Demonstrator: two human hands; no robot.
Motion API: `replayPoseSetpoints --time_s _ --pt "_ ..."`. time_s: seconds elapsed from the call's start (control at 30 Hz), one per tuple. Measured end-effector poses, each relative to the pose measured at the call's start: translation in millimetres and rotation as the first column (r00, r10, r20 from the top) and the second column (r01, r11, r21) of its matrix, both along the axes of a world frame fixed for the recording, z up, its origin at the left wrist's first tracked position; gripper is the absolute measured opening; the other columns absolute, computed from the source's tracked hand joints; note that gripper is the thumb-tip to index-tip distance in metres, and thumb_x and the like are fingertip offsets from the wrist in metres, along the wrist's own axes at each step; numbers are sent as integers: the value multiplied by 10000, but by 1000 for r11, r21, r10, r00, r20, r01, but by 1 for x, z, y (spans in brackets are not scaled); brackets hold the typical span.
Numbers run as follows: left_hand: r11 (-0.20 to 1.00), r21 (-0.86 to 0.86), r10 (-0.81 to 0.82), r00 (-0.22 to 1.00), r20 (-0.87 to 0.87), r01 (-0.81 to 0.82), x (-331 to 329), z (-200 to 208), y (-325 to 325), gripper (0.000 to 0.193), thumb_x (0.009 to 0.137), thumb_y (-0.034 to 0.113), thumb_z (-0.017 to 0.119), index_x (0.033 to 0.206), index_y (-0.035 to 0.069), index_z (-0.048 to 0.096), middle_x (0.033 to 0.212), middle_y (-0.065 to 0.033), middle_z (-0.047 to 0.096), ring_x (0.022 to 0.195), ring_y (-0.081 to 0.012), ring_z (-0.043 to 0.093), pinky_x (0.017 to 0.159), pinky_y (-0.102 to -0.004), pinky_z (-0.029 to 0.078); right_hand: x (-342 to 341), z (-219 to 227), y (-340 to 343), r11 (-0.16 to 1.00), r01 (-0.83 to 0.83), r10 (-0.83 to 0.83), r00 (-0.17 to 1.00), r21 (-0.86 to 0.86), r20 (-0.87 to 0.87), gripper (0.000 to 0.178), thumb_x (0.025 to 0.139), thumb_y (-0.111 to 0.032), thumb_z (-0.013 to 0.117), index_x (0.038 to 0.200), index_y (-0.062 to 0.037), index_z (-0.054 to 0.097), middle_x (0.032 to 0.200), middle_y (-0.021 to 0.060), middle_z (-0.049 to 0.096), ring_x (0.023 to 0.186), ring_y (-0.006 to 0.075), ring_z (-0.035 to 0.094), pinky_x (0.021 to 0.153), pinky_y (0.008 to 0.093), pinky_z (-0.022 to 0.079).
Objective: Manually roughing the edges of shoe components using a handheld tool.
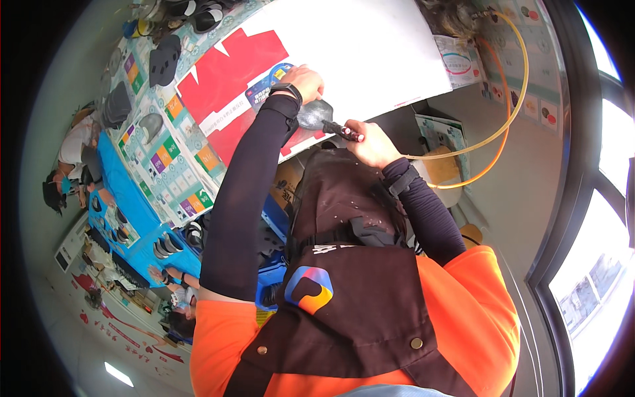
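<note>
My left hand, wearing a dark wristband, is at the table's near edge with its fingers curled over the top of a grey, rounded, shell-like piece. My right hand is closed around a slim black hand tool with reddish marks. The tool's dark tip points left and meets the lower right side of the grey piece, or lies just in front of it. A yellow hose runs up to my right hand; its joint with the tool is hidden.
Under my left hand lies a red and white printed sheet on the white table. Dark curved pieces rest on a patterned cover to the left. An orange hose loops at right. Other people are beside blue-covered tables.
</note>
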State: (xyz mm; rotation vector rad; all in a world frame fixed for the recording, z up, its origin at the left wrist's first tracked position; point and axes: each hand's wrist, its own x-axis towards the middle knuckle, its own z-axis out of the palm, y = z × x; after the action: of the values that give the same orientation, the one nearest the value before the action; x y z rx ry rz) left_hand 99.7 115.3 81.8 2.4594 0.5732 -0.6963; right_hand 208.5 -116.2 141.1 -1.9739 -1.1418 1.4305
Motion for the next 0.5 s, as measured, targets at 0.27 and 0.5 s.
replayPoseSetpoints --time_s 0.27,0.5 --pt "999 29 22 999 28 -23 -9 1 6 192 817 224 822 963 104 787 978 -109 758 1044 -284 687 931 -412 520 22 5 4 999 -19 21 995 -28 101 251 827 -164 622 1029 -15 637 849 264 683 869 467 667 785 501 530" --pt "235 -292 968 250 -14 -927 -199 -54 -42 337 1022 267 548 964 -6 736 901 -139 770 802 -226 741 701 -429 565 30 27 26 984 -109 121 989 143 -80 259 877 -193 693 1058 -21 628 862 229 666 852 435 666 771 448 516"
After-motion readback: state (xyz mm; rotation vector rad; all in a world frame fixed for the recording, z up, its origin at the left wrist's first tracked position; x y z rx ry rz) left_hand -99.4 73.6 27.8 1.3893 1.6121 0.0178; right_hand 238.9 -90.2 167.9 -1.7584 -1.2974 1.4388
